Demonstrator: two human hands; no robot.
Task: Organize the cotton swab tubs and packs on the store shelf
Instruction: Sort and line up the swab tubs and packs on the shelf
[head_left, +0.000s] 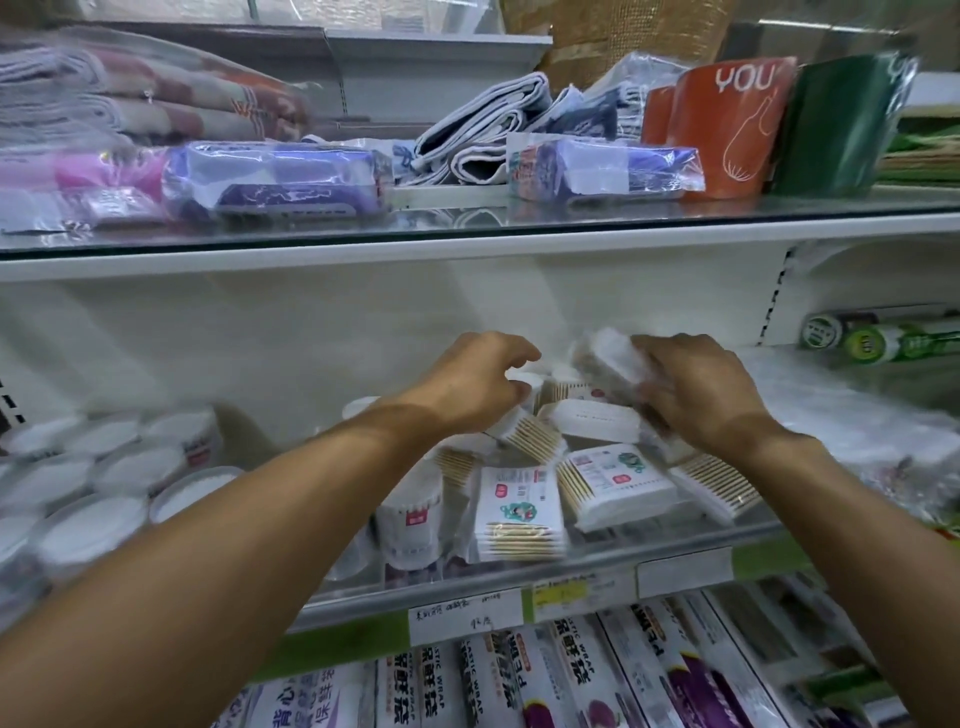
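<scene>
While both arms reach in | left hand pinches flat pack | right hand grasps raised pack

shelf: glossy glass top, smooth white painted edge | swab packs: shiny clear plastic film over pale wooden sticks, paper labels | tubs: smooth translucent plastic | towels: soft matt cloth | price tags: matt paper
</scene>
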